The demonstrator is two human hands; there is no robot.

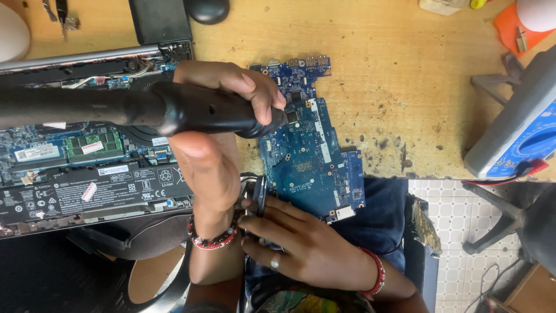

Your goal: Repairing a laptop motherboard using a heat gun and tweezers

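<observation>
My left hand is wrapped around the thick black handle of a tool that comes in from the left. The tool's tip rests at a chip on a blue circuit board, which lies flat on the wooden table. My right hand, a ring on one finger, sits at the board's near left corner. Its fingers pinch a thin dark object; I cannot tell what it is. Both wrists wear red bead bracelets.
An opened laptop with its battery and fan exposed lies at the left. A black mouse sits at the far edge. A grey and blue meter leans at the right. Tiled floor shows past the table's scorched edge.
</observation>
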